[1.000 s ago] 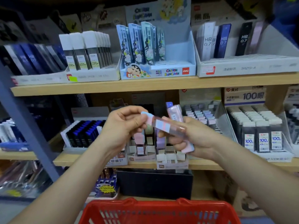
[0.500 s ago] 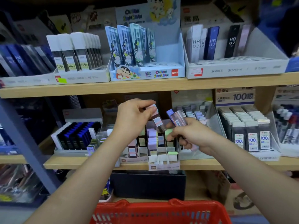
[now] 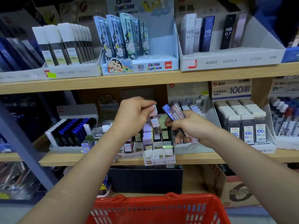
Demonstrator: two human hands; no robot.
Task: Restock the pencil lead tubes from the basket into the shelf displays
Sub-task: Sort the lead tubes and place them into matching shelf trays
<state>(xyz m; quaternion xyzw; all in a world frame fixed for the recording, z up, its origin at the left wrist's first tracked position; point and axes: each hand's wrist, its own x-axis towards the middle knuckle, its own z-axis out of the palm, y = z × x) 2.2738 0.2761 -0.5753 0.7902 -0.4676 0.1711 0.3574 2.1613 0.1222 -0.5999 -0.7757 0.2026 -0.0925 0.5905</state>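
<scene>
One pastel-labelled lead tube (image 3: 155, 122) is pinched at its cap by the left hand (image 3: 135, 116), tilted, its lower end down among the tubes of the slotted display box (image 3: 159, 161) on the middle shelf (image 3: 202, 157). A small bundle of lead tubes (image 3: 174, 111) is gripped in the curled right hand (image 3: 194, 129) just beside that box. The red basket (image 3: 155, 209) is seen below both arms.
</scene>
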